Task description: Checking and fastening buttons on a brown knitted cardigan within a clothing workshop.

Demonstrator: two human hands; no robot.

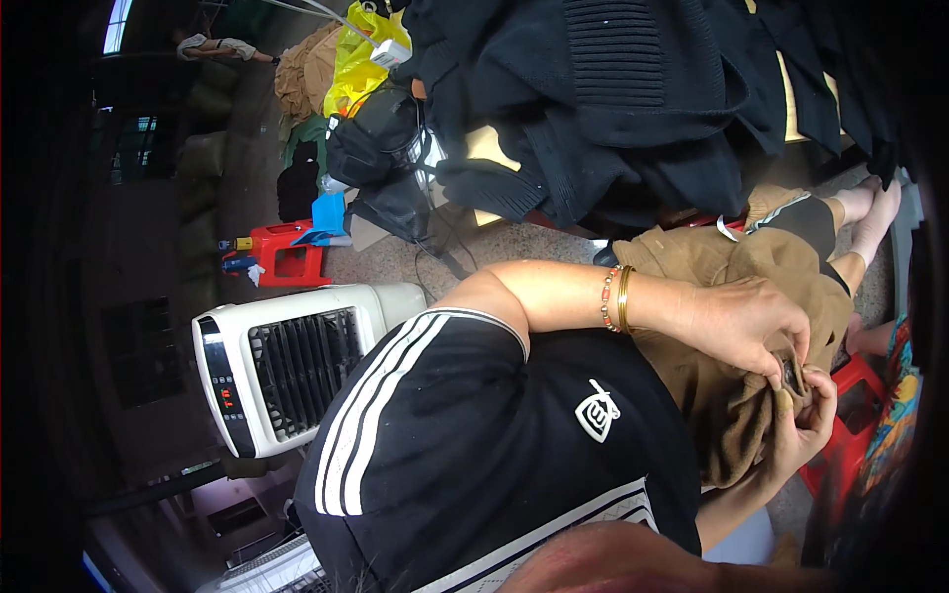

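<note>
Over my lap lies a brown cloth garment (727, 262), bunched toward its right end. My left hand (741, 321), with bracelets (618, 296) on its wrist, reaches across from the left and pinches the cloth between thumb and fingers. From below, my right hand (806, 425) grips the same gathered part. The fingertips of both hands nearly meet around a small gap in the cloth, where something dark and greyish shows; its kind cannot be made out. Folds hide part of the right hand's fingers.
Dark knitted garments (633, 109) are heaped beyond my arm. A white air cooler (297, 361) stands at left, near a red stool (287, 252), a black bag (376, 133) and a yellow plastic bag (356, 59). Another red stool (850, 410) and patterned clothing (895, 395) are at right.
</note>
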